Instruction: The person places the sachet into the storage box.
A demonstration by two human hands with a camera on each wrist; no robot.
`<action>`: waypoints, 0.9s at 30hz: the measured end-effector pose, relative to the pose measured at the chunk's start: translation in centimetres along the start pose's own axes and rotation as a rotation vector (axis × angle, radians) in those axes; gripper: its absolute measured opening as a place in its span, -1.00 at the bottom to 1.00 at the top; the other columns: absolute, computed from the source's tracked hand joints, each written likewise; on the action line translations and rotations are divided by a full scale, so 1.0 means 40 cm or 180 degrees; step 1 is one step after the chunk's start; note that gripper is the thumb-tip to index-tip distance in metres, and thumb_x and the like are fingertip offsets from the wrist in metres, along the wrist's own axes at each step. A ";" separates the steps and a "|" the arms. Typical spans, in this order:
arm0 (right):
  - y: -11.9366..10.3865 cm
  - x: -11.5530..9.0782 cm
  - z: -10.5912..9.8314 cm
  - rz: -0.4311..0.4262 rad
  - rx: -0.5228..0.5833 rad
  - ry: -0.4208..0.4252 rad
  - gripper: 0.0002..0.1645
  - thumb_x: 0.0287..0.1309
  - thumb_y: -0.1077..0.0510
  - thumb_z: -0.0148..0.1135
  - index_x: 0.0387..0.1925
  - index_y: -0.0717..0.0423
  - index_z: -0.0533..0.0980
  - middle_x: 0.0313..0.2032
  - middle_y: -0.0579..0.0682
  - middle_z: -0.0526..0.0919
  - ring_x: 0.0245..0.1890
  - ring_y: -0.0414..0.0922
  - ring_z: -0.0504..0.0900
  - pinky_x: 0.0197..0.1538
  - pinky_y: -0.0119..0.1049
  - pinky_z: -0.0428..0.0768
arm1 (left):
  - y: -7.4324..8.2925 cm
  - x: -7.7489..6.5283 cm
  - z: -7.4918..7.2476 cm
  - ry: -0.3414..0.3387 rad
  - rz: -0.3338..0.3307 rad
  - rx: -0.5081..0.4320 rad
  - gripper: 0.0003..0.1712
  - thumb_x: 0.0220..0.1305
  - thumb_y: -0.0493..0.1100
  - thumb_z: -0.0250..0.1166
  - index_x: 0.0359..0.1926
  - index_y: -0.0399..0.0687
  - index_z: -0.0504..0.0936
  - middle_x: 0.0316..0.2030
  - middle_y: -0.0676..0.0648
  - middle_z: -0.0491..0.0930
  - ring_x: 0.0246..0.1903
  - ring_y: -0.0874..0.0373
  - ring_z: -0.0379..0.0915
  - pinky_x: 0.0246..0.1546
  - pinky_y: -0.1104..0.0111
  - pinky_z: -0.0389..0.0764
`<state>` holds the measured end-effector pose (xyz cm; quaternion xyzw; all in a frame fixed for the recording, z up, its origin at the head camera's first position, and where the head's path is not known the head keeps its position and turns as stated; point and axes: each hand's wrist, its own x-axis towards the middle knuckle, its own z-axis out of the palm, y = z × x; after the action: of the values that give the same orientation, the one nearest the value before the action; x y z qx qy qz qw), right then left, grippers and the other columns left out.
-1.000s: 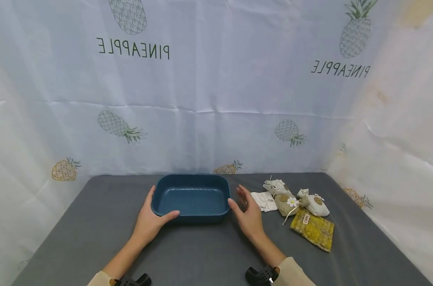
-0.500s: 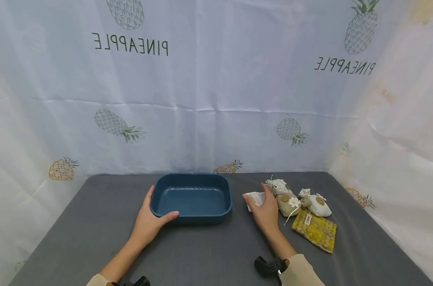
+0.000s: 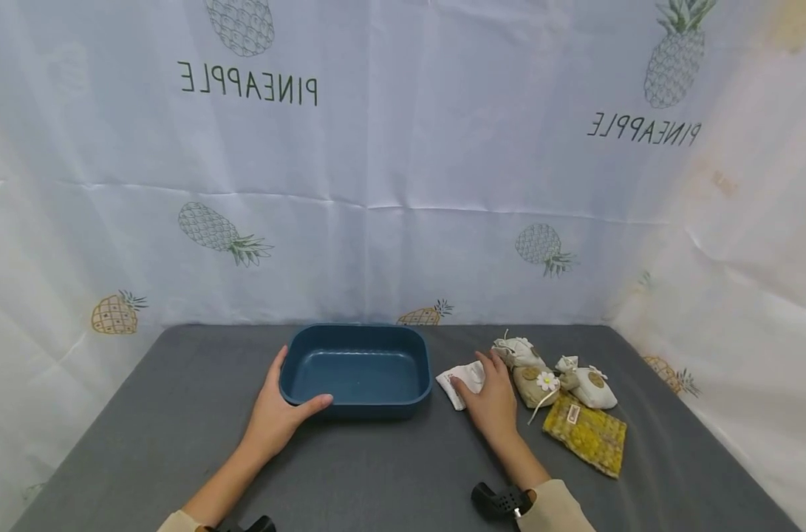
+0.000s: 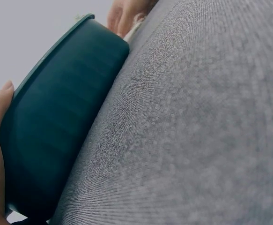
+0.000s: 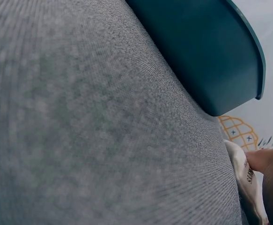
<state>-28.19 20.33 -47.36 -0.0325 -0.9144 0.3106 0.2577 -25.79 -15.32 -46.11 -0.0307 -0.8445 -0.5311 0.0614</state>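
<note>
A deep blue rectangular plastic basin (image 3: 357,369) stands on the grey cloth. My left hand (image 3: 278,414) holds its near left corner, thumb along the front rim and fingers along the left side. To the right of the basin, a small white cloth pouch (image 3: 460,384) is pinched in my right hand (image 3: 492,399), the thumb on its near side. Printed lettering shows on the pouch (image 5: 250,176) beside the thumb in the right wrist view. The basin's outer wall (image 4: 66,112) fills much of the left wrist view.
Right of my right hand lie a white drawstring sachet (image 3: 517,351), a tan sachet with a white flower (image 3: 532,386), another white sachet (image 3: 594,388) and a flat yellow patterned pouch (image 3: 585,434). A pineapple-print curtain (image 3: 403,170) hangs behind the table.
My right hand has moved right from beside the basin to the white pouch, taken hold of it and drawn it left, away from the sachets. The left hand stays at the basin.
</note>
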 end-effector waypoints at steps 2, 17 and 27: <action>-0.001 -0.002 -0.001 0.0005 -0.0102 0.0010 -0.24 0.05 -0.10 0.51 0.21 0.21 0.56 0.38 0.34 0.41 0.37 0.34 0.39 0.30 0.34 0.39 | 0.000 -0.001 -0.002 -0.0006 -0.0005 0.0012 0.38 0.10 0.15 0.53 0.64 0.19 -0.30 0.62 -0.24 -0.17 0.57 -0.34 -0.16 0.37 -0.41 0.11; -0.001 0.000 0.000 0.0184 -0.0290 -0.0527 0.11 0.14 -0.25 0.41 0.55 0.11 0.15 0.39 0.30 0.43 0.27 0.28 0.54 0.20 0.24 0.52 | 0.003 -0.002 -0.002 -0.0001 0.0023 -0.0016 0.36 0.11 0.13 0.53 0.64 0.12 -0.26 0.62 -0.25 -0.17 0.56 -0.36 -0.16 0.36 -0.43 0.11; 0.001 0.001 0.005 -0.0022 -0.0010 -0.0255 -0.20 0.16 0.01 0.45 0.39 0.11 0.40 0.19 0.15 0.67 0.06 0.16 0.70 0.02 0.14 0.60 | 0.005 -0.008 0.002 0.0005 -0.0002 -0.0042 0.36 0.12 0.13 0.52 0.64 0.11 -0.28 0.62 -0.24 -0.19 0.57 -0.35 -0.18 0.37 -0.42 0.10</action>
<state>-28.35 20.29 -47.50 -0.0172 -0.9245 0.3093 0.2220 -25.46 -15.15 -45.99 -0.0304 -0.8410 -0.5367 0.0616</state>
